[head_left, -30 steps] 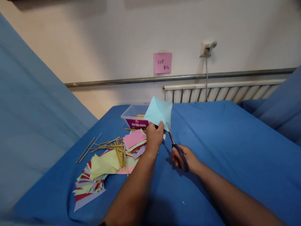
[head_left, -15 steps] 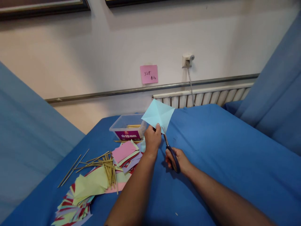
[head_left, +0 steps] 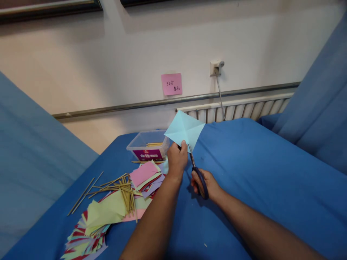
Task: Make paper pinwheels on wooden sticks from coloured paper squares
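Blue cloth covers the desk (head_left: 257,162), w/ blue fabric rising at both sides and a pale wall behind. Far left on the desk: a fanned pile of coloured paper pieces (head_left: 89,231), then thin wooden sticks (head_left: 119,187) scattered over it. Behind them sits a clear plastic box (head_left: 148,146) w/ a purple label, text too small to read. On the wall, a pink sticky note (head_left: 171,84) reads approx. "32" plus handwritten characters. Left hand (head_left: 176,160) pinches the lower corner of a light blue paper square (head_left: 184,129), held upright above the desk. Right hand (head_left: 204,182) is closed through dark scissors (head_left: 197,171), blades at the paper's lower edge. Further right: wall socket (head_left: 216,67) w/ cable, radiator (head_left: 235,108) below.
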{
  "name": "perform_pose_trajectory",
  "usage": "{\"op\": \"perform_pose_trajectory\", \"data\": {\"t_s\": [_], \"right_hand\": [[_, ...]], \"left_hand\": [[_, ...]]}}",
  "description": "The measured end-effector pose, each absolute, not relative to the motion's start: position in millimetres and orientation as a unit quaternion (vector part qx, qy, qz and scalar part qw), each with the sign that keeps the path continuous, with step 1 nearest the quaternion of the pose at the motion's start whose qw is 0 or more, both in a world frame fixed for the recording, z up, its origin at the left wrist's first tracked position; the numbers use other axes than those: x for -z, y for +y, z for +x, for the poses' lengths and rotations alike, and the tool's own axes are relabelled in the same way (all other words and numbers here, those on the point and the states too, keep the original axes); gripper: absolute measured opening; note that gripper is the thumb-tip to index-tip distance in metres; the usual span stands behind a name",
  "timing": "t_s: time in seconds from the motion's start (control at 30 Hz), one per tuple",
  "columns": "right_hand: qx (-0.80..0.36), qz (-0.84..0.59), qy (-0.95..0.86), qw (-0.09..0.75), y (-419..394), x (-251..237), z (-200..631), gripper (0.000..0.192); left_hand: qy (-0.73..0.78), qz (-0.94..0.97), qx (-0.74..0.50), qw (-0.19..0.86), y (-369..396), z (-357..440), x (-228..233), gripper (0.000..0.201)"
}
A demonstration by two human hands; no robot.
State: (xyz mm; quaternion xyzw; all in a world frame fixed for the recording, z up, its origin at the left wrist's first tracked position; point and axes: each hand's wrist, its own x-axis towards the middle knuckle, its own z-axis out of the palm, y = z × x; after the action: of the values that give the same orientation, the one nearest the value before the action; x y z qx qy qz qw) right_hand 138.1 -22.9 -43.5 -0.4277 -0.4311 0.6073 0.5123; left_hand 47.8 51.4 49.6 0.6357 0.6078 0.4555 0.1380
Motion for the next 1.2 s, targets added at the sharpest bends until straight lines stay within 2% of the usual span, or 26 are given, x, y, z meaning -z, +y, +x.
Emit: {"op": "perform_pose_trajectory", "data": {"t_s": [0.63, 1.2], "right_hand": [[-0.6, -0.428, -0.451, 0.503, -23.1, 41.2, 143.7, 0.051], [-0.593, -0.436, -0.446, 0.509, -25.6, 33.9, 145.0, 0.054]], "left_hand": [[0.588, 0.655, -0.44, 0.176, 52.3, 44.6, -56.2, 0.038], [0.6, 0.671, -0.406, 0.159, 51.0, 44.8, -57.4, 0.04]]}}
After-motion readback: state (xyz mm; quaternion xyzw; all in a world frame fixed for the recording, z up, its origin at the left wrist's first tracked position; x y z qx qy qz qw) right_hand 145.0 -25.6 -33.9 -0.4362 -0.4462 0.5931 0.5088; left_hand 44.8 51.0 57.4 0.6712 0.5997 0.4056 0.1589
